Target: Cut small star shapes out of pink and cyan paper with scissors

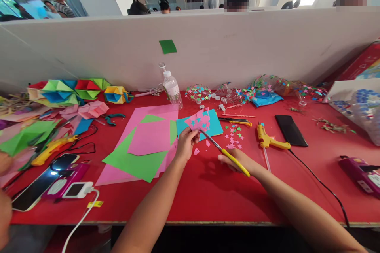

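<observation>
My left hand [187,142] pinches a scrap of pink paper [199,120] whose edge is ragged from cut-outs. Yellow-handled scissors [228,154] are in my right hand [236,161], with their blades pointing at the lower edge of the pink paper. Beneath and behind the scrap lies blue paper [216,123]. Small paper stars [234,136] in pink, green and blue are scattered to the right of it. To the left, pink and green sheets [148,138] are stacked on the red table [202,201].
A yellow glue gun [268,138] and a black phone [291,130] lie at right. A box cutter [237,121], plastic bottle [172,89] and star-covered decorations [198,93] stand behind. Folded paper shapes [68,91], another phone [44,182] and a co-worker's hand [4,164] are at left.
</observation>
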### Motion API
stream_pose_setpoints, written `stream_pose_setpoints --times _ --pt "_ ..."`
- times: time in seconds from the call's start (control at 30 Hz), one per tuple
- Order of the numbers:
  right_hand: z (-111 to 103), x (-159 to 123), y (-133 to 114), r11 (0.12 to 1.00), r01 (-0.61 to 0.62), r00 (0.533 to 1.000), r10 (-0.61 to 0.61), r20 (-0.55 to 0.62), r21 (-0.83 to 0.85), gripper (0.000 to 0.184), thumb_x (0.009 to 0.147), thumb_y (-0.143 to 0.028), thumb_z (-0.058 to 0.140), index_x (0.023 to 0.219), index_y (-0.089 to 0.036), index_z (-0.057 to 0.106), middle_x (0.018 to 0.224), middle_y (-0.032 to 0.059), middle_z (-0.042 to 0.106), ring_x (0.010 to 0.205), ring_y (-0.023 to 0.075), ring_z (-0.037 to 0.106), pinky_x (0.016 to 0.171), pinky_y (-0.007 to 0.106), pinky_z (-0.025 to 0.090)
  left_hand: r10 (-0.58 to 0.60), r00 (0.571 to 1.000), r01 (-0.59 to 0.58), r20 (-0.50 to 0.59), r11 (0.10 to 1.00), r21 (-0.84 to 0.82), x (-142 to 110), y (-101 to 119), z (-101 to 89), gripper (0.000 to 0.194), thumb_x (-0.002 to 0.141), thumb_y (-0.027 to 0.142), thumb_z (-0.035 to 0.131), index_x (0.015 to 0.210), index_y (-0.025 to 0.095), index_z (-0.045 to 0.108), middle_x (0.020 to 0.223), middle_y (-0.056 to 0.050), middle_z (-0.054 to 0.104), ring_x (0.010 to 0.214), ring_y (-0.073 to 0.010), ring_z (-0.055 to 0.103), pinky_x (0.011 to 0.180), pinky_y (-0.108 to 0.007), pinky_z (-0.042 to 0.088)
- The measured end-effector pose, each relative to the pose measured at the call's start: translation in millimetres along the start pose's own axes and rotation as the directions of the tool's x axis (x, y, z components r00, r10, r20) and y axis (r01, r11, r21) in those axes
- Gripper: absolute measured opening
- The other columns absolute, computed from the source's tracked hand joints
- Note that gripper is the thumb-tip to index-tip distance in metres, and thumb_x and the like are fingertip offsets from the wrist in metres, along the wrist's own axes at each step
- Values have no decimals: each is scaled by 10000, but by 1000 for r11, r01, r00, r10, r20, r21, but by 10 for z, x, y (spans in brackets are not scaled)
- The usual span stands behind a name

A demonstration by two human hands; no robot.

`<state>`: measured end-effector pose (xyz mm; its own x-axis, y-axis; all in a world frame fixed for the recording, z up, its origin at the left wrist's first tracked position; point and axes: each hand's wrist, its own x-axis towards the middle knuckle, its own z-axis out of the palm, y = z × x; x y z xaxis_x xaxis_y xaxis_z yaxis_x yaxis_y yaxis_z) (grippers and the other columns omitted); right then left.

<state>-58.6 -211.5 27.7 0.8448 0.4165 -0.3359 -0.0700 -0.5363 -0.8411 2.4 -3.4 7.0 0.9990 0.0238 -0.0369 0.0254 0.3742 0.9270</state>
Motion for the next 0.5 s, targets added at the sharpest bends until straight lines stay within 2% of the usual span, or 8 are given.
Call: stream_pose_setpoints --times 0.2,0.5 --pt "5 16 36 1000 3 1000 -3 -9 5 639 779 -796 463 660 -170 514 446 -58 384 422 82 352 445 244 252 48 999 -47 -6 993 107 5 7 -11 135 725 264 652 673 165 576 552 40 556 451 -57 443 461 -212 311" --pt "1 7 27 997 15 1000 -17 15 72 607 774 -766 509 640 -174 497 445 -62 388 406 72 357 430 231 253 84 996 -85 11 985 151 13 18 -49 173 761 262 634 645 164 552 540 46 531 434 -45 395 457 -218 268"
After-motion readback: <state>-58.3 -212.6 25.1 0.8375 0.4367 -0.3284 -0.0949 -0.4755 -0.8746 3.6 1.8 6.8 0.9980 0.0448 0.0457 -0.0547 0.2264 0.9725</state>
